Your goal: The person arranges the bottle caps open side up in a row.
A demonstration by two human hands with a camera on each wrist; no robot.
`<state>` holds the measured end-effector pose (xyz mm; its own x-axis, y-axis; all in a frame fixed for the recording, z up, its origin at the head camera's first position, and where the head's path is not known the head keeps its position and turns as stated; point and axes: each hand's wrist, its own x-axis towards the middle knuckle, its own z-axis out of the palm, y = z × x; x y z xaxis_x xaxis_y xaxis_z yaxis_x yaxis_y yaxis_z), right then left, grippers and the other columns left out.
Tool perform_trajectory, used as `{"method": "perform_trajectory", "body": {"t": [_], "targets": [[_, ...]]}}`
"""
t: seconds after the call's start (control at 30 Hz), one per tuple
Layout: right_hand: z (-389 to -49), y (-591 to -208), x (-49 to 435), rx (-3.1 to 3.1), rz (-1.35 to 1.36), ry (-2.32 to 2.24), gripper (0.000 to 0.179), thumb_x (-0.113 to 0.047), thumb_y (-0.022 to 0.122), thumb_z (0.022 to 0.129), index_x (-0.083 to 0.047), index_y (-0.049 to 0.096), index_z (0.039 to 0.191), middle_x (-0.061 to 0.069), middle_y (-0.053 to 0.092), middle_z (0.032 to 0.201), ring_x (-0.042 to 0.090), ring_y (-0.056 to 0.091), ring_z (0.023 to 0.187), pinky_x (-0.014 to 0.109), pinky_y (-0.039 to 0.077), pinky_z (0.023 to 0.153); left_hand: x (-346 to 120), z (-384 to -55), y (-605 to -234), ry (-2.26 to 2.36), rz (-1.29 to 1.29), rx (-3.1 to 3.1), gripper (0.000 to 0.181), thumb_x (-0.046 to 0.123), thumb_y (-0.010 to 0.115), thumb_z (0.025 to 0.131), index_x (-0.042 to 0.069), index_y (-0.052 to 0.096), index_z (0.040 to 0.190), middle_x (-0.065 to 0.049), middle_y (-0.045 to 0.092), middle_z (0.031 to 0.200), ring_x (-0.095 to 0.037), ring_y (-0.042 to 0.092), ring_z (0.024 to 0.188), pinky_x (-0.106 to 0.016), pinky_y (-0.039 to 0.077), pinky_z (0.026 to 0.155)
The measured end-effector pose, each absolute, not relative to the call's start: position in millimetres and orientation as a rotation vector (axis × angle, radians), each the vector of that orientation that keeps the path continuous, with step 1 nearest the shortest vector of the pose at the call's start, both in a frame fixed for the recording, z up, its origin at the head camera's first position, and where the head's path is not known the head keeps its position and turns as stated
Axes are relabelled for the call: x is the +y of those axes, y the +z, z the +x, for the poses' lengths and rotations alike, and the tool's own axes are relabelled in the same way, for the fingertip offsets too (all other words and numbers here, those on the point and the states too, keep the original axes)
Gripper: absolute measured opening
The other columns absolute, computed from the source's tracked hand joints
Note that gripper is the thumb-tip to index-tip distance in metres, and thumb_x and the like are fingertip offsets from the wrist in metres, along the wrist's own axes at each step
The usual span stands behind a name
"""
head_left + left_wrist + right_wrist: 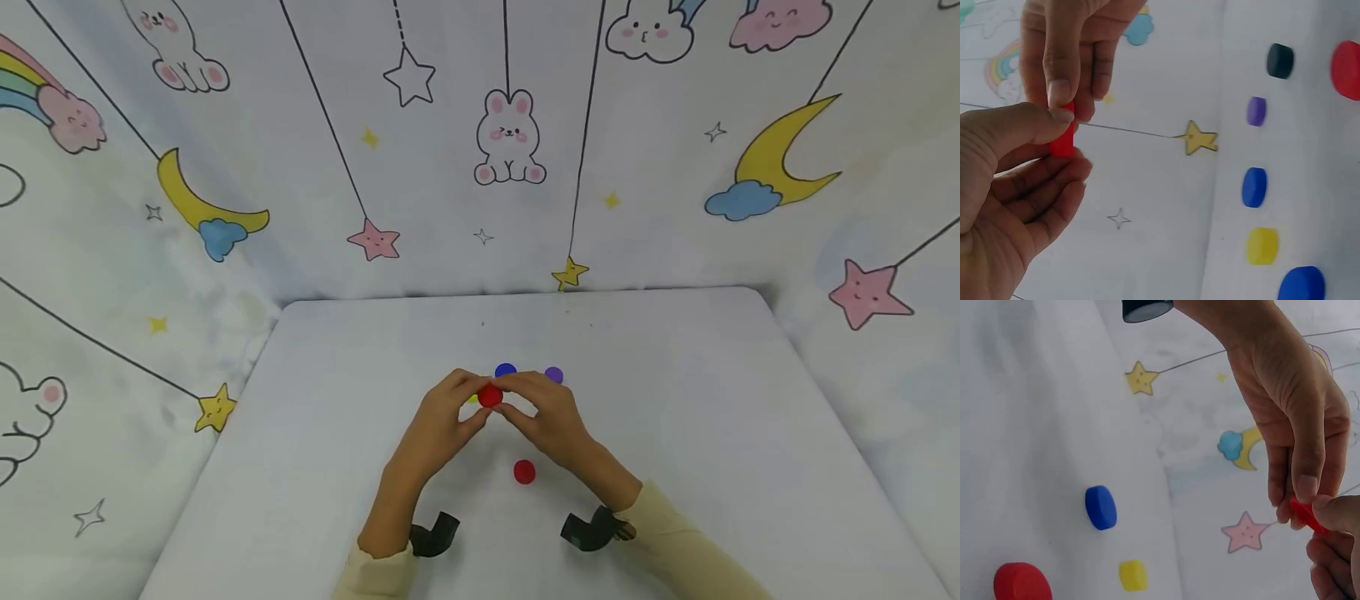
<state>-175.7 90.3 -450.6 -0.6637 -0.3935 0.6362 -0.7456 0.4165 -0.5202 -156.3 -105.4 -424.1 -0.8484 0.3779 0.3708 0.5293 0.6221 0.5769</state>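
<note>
Both hands meet over the table, pinching one red disc [490,396] between thumbs and fingers. My left hand [442,421] grips its left edge, and my right hand [547,417] grips the right. Seen edge-on in the left wrist view, the red disc [1064,140] is thin, with the left hand [1016,175] below and the right hand [1066,50] above. In the right wrist view the thumbs partly cover the red disc [1305,514]. A second red disc [524,472] lies on the table nearer the body, below the right hand.
Beyond the hands lie a blue disc [506,368], a purple disc [553,375] and a yellow piece [473,398], partly hidden. The left wrist view adds a dark disc [1280,60] and another blue disc [1302,289]. A patterned cloth wall [450,183] stands behind the white table [300,467].
</note>
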Motion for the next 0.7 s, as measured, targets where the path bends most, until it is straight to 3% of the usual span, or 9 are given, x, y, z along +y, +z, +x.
{"method": "perform_trajectory", "body": {"t": [0.37,0.57,0.7], "targets": [[-170,-427,87,-2.176,0.963,1.191,0.032,-0.002,0.08,0.078,-0.005,0.073,0.109,0.008,0.074,0.105,0.022,0.07,0.099,0.034,0.059,0.082,-109,-154,-415,-1.199,-0.785,-2.406,0.043,0.01,0.075,0.085,0.004,0.065,0.126,-0.006,0.071,0.109,-0.016,0.067,0.094,-0.027,0.058,0.083],[-163,-413,86,-2.099,0.902,1.195,0.026,-0.005,0.077,0.082,-0.004,0.073,0.108,0.008,0.074,0.101,0.022,0.07,0.095,0.03,0.059,0.082,-96,-152,-415,-1.276,-0.75,-2.187,0.029,0.008,0.071,0.088,0.005,0.068,0.117,-0.005,0.07,0.103,-0.016,0.065,0.091,-0.026,0.057,0.081],[-161,-411,83,-2.076,0.87,1.16,0.025,-0.012,0.072,0.089,-0.002,0.072,0.112,0.009,0.075,0.098,0.022,0.07,0.09,0.03,0.059,0.077,-87,-153,-415,-1.317,-0.671,-2.129,0.02,0.005,0.068,0.09,0.006,0.07,0.109,-0.004,0.07,0.093,-0.015,0.063,0.08,-0.024,0.055,0.073]]}}
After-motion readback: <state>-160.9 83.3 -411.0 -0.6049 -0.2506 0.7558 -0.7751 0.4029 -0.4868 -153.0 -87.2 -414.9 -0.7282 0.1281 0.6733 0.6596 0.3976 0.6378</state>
